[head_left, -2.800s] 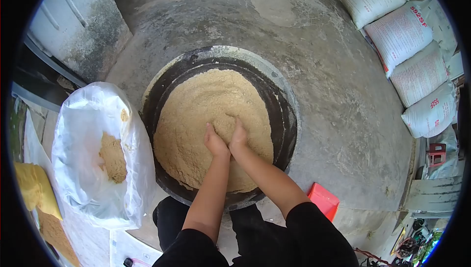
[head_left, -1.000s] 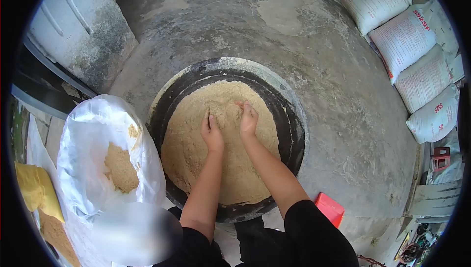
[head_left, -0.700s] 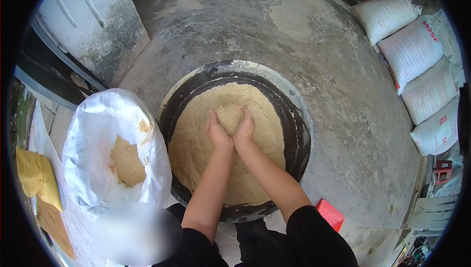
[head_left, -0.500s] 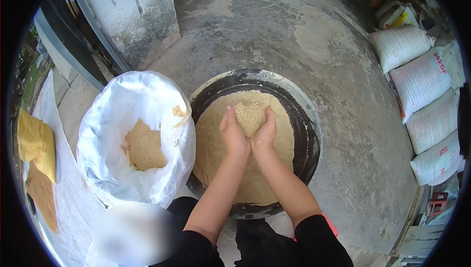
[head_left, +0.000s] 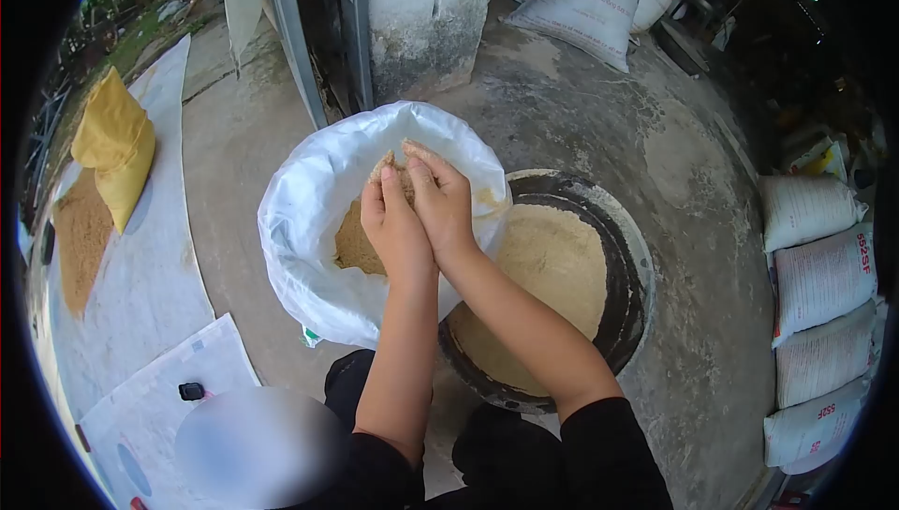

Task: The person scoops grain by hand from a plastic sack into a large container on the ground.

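My left hand [head_left: 395,229] and my right hand [head_left: 442,199] are cupped together around a heap of tan, bran-like meal [head_left: 405,184]. Both are over the mouth of a white plastic sack [head_left: 300,215] with its rim rolled outward. More of the tan meal [head_left: 356,246] lies inside the sack, partly hidden by my hands. Just right of the sack stands a round black tub [head_left: 629,271], with a broad layer of pale meal [head_left: 552,266] in it. My right forearm passes over the tub's near left side.
A yellow sack [head_left: 122,159] stands by a brown grain pile [head_left: 82,238] on a pale sheet [head_left: 164,257] at left. Printed sacks [head_left: 824,271] are stacked at right, and another sack [head_left: 590,4] sits at the back. A whitewashed pillar [head_left: 421,28] rises behind the white sack.
My cupped hands have moved left from above the black tub to over the white sack, carrying the meal. The camera view has turned left.
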`<act>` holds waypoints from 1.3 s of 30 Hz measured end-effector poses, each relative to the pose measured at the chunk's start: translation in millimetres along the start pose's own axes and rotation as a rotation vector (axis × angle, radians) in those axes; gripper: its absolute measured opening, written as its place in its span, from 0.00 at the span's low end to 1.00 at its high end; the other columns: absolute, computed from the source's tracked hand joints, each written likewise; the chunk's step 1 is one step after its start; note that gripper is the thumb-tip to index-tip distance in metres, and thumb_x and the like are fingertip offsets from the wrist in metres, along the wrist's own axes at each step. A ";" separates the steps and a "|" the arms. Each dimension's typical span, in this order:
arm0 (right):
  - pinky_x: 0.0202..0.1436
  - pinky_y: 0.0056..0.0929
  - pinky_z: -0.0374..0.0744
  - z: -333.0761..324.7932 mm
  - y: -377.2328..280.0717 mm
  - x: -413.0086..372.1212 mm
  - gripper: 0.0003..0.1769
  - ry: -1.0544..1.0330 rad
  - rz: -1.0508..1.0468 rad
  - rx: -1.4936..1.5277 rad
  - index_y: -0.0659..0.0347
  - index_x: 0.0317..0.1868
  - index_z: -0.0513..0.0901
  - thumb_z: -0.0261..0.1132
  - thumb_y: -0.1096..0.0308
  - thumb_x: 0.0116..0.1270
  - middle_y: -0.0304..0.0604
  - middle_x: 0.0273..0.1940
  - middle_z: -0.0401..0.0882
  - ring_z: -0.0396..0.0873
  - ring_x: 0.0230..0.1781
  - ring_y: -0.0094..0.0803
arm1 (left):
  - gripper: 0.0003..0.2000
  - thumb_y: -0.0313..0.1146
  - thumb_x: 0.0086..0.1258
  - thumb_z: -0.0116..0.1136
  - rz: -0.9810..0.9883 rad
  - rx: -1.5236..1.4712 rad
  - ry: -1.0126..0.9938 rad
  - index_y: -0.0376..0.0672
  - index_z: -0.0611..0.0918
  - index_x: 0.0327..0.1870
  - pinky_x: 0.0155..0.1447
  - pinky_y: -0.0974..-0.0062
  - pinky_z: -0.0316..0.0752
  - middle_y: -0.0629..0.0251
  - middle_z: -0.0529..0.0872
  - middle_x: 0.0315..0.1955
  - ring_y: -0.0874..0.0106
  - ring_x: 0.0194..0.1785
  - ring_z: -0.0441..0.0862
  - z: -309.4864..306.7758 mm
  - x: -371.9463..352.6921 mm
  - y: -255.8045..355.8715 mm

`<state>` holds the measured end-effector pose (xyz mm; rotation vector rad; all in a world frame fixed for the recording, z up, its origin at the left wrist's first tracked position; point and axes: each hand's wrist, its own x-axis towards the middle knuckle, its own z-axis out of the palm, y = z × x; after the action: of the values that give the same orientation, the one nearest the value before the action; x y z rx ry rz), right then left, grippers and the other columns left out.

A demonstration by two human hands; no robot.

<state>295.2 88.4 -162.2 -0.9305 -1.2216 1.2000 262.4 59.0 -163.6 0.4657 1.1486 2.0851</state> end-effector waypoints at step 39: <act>0.49 0.26 0.71 -281.6 203.8 -102.7 0.20 1.090 0.565 0.306 0.70 0.44 0.78 0.58 0.60 0.62 0.45 0.43 0.78 0.74 0.44 0.32 | 0.15 0.36 0.69 0.46 -0.615 0.322 -0.236 0.31 0.76 0.46 0.47 0.75 0.71 0.59 0.79 0.40 0.71 0.41 0.75 -8.2 -167.1 -301.8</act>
<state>545.3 45.8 -421.0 -1.4484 0.1026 0.9852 494.8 42.2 -418.1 0.4247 1.2897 1.2925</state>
